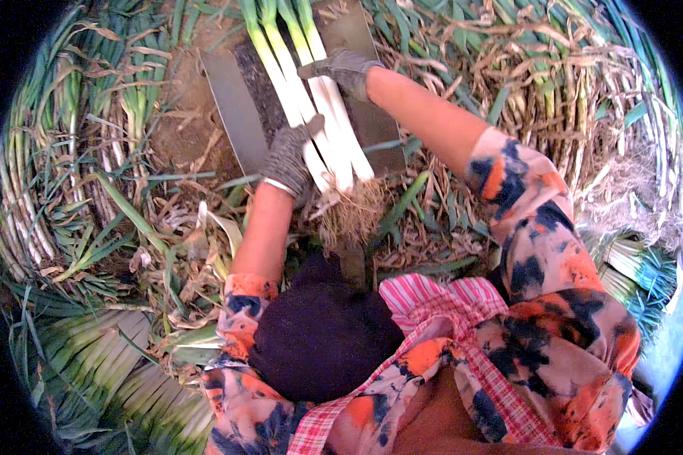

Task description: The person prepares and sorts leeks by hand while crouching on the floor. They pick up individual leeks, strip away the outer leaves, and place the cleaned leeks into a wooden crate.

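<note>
A small bunch of long green onions (328,129), with clean white shanks, green tops and tangled brown roots (349,214), lies slanted in front of me. My left hand (290,158), in a grey knitted glove, closes on the white shanks from the left; its thumb rests on top and its other fingers are mostly hidden. Farther up, my right hand (343,72), gloved in grey too, wraps over the shanks from the right, just below where they turn green. Beneath the bunch is a flat grey board (224,91) with a dark strip (259,87) along it.
Untrimmed green onions with dry leaves stand in heaps at left (72,159) and right (576,106). Cleaned onions (121,371) lie stacked at lower left, and another stack (629,269) at far right. Stripped leaves (186,262) litter the soil. Dark cloth (326,334) bulges near me.
</note>
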### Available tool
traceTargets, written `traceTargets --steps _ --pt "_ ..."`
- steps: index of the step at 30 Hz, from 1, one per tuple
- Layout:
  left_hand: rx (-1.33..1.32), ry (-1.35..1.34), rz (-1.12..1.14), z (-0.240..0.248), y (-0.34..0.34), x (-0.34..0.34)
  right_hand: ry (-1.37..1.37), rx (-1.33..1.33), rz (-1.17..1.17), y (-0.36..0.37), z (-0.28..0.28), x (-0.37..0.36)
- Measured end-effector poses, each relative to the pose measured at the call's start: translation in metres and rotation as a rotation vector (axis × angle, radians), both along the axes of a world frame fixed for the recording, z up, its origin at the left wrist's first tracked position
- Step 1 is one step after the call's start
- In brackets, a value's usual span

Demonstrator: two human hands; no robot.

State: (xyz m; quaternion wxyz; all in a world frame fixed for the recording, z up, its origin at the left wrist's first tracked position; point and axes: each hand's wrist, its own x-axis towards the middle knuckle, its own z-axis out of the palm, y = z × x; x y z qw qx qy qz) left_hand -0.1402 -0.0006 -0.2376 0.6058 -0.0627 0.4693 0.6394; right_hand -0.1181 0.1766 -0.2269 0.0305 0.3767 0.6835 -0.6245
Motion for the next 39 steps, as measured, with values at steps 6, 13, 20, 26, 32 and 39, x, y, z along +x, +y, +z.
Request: traceTargets --steps 6,13,20,26,32,39 --pt "-0.082 0.144 -0.013 0.011 0.001 -0.003 0.043 -0.126 0.039 -0.018 -0.027 0.017" --pt "-0.149 0.479 -0.172 -0.028 0.014 0.001 -0.206 0.402 -0.007 -0.008 -0.071 0.020" --pt "-0.209 0.454 -0.236 -0.061 0.017 -0.017 -0.328 0.485 0.175 -0.014 -0.071 0.001" --pt "-0.414 0.620 -0.386 -0.084 0.020 -0.005 -0.442 0.696 0.274 -0.022 -0.089 0.014" --pt "-0.391 0.792 -0.407 -0.105 0.012 -0.010 -0.467 0.818 0.459 -0.028 -0.068 0.021" --pt "-0.214 0.494 -0.071 -0.128 -0.003 -0.015 -0.472 0.860 0.492 -0.040 -0.065 0.017"
